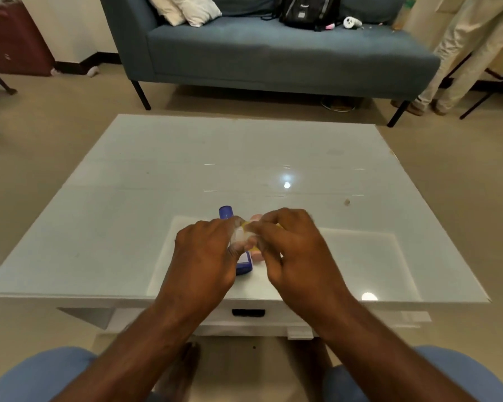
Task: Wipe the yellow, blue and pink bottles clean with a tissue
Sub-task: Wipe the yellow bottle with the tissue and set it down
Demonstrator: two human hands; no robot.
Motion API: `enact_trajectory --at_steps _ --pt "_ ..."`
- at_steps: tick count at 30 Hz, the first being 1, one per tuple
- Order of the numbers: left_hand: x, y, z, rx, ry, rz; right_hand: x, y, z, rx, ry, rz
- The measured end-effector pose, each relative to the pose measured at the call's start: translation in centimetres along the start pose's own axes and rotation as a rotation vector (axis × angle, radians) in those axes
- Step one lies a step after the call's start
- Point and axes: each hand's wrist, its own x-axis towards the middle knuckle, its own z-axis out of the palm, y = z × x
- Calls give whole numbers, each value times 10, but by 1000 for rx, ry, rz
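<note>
Both hands meet over the near edge of the table [128,198], a glossy white glass top, square and smooth, with ceiling lights glinting off it. The left hand [206,253] has its fingers curled in, pinching a small pale wad, the tissue [240,235], soft and crumpled between the fingertips. The right hand [295,250] curls inward too, fingers closed on the yellow bottle [246,225]; only a sliver of yellow shows between the two hands, and it is blurred. Tissue and yellow bottle touch right where the fingertips come together.

Below the hands, the blue bottle [226,212] lies on its side on the glass near the middle of the near edge, a smooth plastic cylinder with a round cap pointing away and a white label partly showing. Just beside it on the right, the pink bottle [257,255] lies too, mostly hidden under the fingers.

Beyond the table's far edge stands a blue-grey fabric sofa [273,53] on thin dark legs, with a black backpack [308,10] and pale cushions [186,8].
</note>
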Motion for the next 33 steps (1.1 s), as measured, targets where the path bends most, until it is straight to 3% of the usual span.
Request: enact_trajectory --at_steps 5,11,15,20,25,30,33 --pt "4 0 -1 -20 54 -34 13 36 -14 -98 165 216" --pt "4 0 2 -63 11 -132 -4 1 -2 -56 36 -2" --pt "5 -7 1 -101 83 -62 12 35 -14 -120 217 151" --pt "2 -9 8 -210 63 -127 -5 -1 1 1 31 -6" --pt "4 -13 11 -285 -17 -246 15 30 -9 19 178 191" --pt "2 -4 12 -417 -68 -327 6 9 4 29 58 12" --pt "5 -7 10 -442 -41 -375 17 26 -6 -26 167 65"
